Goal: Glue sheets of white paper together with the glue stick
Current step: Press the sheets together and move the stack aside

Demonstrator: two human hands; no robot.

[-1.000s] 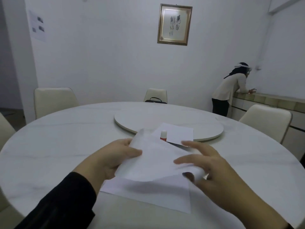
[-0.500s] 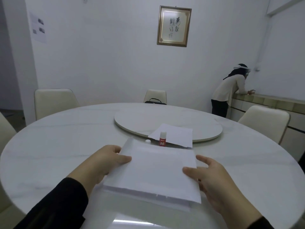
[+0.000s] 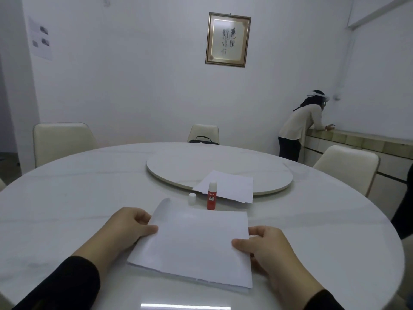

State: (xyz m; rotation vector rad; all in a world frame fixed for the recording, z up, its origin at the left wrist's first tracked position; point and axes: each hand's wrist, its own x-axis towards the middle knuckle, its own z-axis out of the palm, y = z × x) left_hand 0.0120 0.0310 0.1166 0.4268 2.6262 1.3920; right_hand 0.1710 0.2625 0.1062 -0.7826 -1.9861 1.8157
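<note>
A: We log the stack of white sheets (image 3: 192,247) lying flat on the round table (image 3: 67,198), near its front edge. Left hand (image 3: 127,227) pinches the left edge, thumb on top, fingers curled beneath.

B: We note the right hand (image 3: 266,249) likewise grips the right edge, thumb on top of the paper. The far left corner of the top sheet curls upward.

A: We record the glue stick (image 3: 211,195) standing upright just beyond the stack, uncapped; its white cap (image 3: 192,198) stands beside it, to the left.

B: Spare sheets (image 3: 230,186) lie behind, overlapping the turntable (image 3: 178,166).
</note>
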